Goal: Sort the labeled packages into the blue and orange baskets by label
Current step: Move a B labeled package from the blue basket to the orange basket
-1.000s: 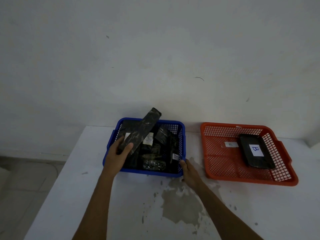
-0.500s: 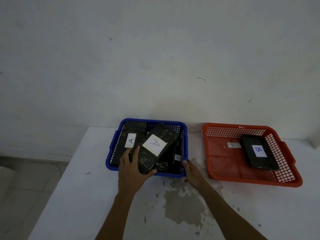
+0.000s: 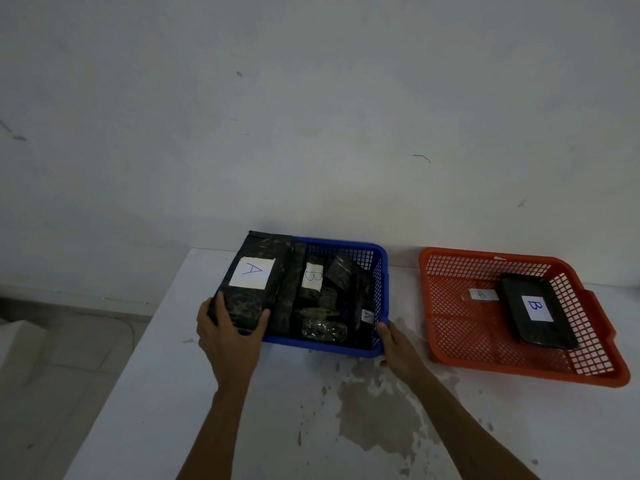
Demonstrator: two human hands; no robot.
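Observation:
A blue basket (image 3: 375,271) stands at the back middle of the white table and holds several dark packages. My left hand (image 3: 230,332) grips the near end of a dark package labeled A (image 3: 251,282), held flat over the basket's left side. Inside, a package labeled B (image 3: 311,277) stands beside it, and a small A label (image 3: 367,315) shows at the near right corner. My right hand (image 3: 396,342) holds the basket's near right corner. The orange basket (image 3: 446,317) to the right holds one black package labeled B (image 3: 535,308) and a small B tag (image 3: 482,294).
The table (image 3: 346,427) has a worn patch of chipped paint just in front of the blue basket. Its left edge drops to a tiled floor (image 3: 69,358). A plain wall rises right behind both baskets.
My left hand has turned the A package label-up and shifted it from the basket's middle to its left side. My right hand has stayed on the basket's corner.

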